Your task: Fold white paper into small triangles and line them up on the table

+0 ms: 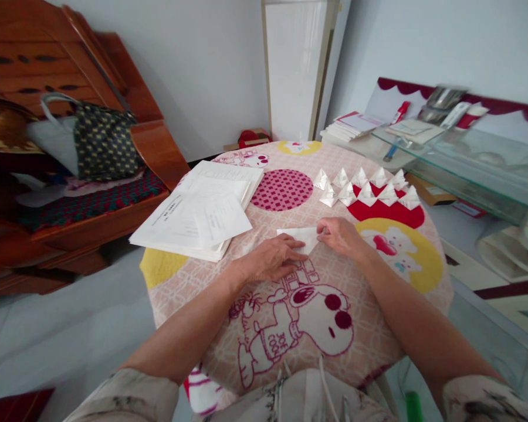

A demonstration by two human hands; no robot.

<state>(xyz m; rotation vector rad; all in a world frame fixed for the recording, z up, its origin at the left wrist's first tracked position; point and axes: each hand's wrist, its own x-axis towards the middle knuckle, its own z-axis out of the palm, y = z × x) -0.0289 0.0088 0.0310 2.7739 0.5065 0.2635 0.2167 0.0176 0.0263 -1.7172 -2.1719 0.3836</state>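
A small white piece of folded paper [307, 239] lies on the round cloth-covered table in front of me. My left hand [270, 259] rests at its left side, fingers spread and pressing on it and on the cloth. At the right corner of the paper, the thumb and fingertips of my right hand [337, 233] are closed in a pinch. Part of the paper is hidden under the fingers. Beyond my right hand stand several pointed folded paper pieces [366, 192] in two rows. Left of my hands is a stack of printed sheets [180, 220], with a loose sheet [223, 218] on top.
The patterned tablecloth [290, 328] covers the round table. To the right stands a glass shelf [462, 170] with papers, a red-capped bottle and metal bowls. At left is a wooden bench [149, 146] holding a dotted bag [103, 140]. A white door panel [294, 64] stands behind.
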